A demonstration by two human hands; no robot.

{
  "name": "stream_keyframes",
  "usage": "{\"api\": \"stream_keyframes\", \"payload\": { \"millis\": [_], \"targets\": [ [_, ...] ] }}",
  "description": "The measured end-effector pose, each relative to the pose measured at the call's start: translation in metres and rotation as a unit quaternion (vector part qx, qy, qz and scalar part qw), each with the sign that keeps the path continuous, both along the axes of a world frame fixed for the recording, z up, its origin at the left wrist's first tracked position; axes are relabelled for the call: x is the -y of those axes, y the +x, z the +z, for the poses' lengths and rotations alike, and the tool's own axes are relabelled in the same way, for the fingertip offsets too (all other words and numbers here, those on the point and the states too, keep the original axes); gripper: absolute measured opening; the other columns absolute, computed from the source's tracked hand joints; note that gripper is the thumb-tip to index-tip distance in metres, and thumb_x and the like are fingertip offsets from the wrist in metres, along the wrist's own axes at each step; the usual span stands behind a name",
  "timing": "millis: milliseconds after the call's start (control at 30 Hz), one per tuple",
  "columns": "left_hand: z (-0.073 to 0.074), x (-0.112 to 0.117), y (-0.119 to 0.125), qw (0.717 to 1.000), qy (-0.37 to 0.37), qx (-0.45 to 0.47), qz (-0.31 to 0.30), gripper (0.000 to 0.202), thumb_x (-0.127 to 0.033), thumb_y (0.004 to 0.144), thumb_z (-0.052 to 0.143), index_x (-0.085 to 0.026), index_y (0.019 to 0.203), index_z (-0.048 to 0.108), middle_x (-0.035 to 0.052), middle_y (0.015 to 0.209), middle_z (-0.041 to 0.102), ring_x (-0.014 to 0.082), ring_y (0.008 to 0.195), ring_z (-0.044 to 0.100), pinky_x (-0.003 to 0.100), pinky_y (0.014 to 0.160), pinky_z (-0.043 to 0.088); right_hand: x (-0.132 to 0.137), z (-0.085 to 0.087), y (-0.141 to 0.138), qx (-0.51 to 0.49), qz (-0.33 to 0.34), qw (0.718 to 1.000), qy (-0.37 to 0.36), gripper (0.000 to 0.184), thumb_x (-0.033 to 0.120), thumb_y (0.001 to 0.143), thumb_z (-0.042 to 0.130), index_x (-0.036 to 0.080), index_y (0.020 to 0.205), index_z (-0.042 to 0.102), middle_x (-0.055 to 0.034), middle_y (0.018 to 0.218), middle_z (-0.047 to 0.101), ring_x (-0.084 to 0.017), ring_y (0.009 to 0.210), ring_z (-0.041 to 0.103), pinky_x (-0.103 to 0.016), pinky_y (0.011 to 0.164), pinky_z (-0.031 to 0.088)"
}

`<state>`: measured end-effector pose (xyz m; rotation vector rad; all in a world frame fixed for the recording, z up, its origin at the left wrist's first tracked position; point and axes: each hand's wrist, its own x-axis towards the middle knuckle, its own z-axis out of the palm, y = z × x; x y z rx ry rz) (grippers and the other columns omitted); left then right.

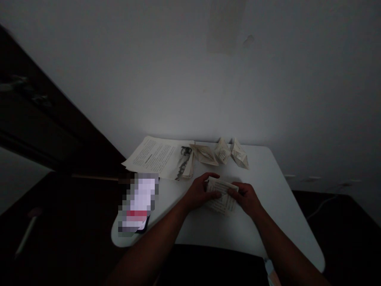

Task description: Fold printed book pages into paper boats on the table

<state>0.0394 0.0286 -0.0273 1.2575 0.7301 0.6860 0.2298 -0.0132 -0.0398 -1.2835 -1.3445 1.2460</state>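
Note:
A small folded sheet of printed paper (222, 196) lies over the middle of a white table (276, 202). My left hand (201, 193) pinches its left edge with thumb and fingers closed on it. My right hand (247, 198) grips its right edge, fingers curled over the fold. The two hands sit close together, almost touching. At the table's far edge stand three folded paper shapes (222, 152), made from the same printed paper.
An open book or stack of printed pages (160, 157) lies at the table's back left. A phone with a blurred screen (137, 203) rests at the left edge. A pale wall rises behind; dark furniture fills the left side.

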Motion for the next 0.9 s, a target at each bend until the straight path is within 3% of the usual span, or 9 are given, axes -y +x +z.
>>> {"api": "stream_keyframes", "payload": {
  "millis": [200,500,900],
  "targets": [
    [0.0006,-0.0006,0.0007,1.0,-0.007,0.023,-0.02,0.06,-0.027,0.06,0.077,-0.015,0.112,0.049,0.0057,0.084,0.064,0.0157,0.071,0.062,0.027,0.063,0.049,0.0024,-0.0022,0.003,-0.025,0.032,0.999,-0.025,0.035,0.048,0.073,0.061,0.015,0.063,0.06,0.0016,0.053,0.051,-0.01,0.047,0.045,-0.024,0.047,0.035],
    [0.0037,-0.0004,0.0004,0.998,-0.046,0.043,-0.012,0.062,-0.026,0.056,0.08,-0.015,0.109,0.05,0.0069,0.087,0.066,0.0177,0.073,0.063,0.029,0.064,0.051,0.0036,0.0008,0.0016,-0.026,0.027,0.999,-0.005,0.041,0.052,0.076,0.057,0.015,0.056,0.058,0.0004,0.047,0.051,-0.011,0.041,0.046,-0.024,0.041,0.037],
    [0.0037,-0.0007,-0.0006,0.998,-0.041,0.036,-0.014,0.06,-0.024,0.058,0.079,-0.014,0.11,0.05,0.0087,0.089,0.065,0.0192,0.074,0.064,0.031,0.066,0.051,0.0059,-0.0004,-0.0004,-0.083,0.004,0.996,-0.021,0.042,0.049,0.078,0.057,0.015,0.053,0.058,0.0006,0.045,0.05,-0.01,0.04,0.044,-0.023,0.039,0.033]
  ]
}}
